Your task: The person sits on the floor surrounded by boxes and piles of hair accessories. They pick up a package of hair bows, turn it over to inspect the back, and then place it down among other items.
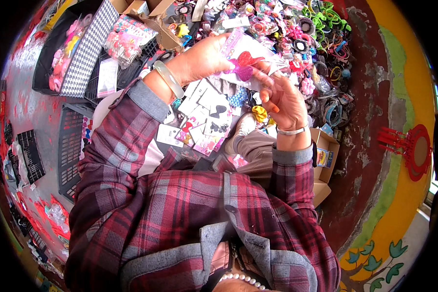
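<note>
Above a heap of accessories I hold a clear packet (261, 50) with a white and pink card. Red and magenta glitter hair bows (244, 73) show on it. My left hand (202, 59), with a pale bangle at its wrist, is closed on the packet's left side, thumb on the front. My right hand (286, 100) has its fingers bent against the packet's right edge beside the bows; the fingertips are partly hidden by each other. Below the packet, white cards (197, 92) and carded bows (187, 133) lie in a loose pile.
Hair ties and headbands (333, 27) heap up at the far right. A houndstooth-patterned box (90, 46) with pink items stands far left, near a dark plastic crate (71, 151). An open cardboard box (321, 187) sits by my right forearm. A painted wall (394, 63) runs along the right.
</note>
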The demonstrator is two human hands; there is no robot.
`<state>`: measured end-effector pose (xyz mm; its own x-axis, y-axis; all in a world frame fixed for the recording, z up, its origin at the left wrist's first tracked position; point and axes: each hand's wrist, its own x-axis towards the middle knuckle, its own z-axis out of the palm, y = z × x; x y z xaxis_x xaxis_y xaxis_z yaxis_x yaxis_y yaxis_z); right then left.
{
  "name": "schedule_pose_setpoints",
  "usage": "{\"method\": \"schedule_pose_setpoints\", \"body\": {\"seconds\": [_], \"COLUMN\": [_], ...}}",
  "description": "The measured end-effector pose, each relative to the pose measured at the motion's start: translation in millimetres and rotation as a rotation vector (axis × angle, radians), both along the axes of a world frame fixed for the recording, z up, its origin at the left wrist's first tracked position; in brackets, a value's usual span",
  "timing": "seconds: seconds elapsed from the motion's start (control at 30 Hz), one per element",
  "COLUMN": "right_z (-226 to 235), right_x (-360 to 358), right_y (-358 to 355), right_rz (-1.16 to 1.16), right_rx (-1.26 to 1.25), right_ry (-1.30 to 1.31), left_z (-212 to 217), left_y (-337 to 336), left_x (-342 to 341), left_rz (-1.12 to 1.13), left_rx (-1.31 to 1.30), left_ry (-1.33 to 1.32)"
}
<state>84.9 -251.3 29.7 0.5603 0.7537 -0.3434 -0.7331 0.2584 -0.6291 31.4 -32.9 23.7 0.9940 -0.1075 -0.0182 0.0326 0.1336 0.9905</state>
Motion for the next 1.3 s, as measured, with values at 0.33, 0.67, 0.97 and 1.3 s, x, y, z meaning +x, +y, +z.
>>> {"method": "schedule_pose_setpoints", "body": {"seconds": [0.33,0.67,0.97,1.3], "right_z": [2.5,6.9,3.7,2.0], "right_x": [-6.0,-8.1,-6.0,-3.8], "right_y": [7.3,10.3,7.6,4.8], "right_rz": [-0.050,-0.027,-0.199,-0.156], "right_rx": [0.115,0.063,0.116,0.012], "right_ry": [-0.065,-0.120,-0.111,-0.102], "left_z": [-7.4,-10.7,-15.0,-20.4], "left_y": [1.5,-0.7,5.4,4.0], "left_x": [3.6,3.4,5.6,7.3], "left_rz": [0.004,0.004,0.017,-0.019], "left_rx": [-0.071,-0.075,-0.212,-0.240], "left_ry": [-0.042,-0.055,0.086,0.036]}}
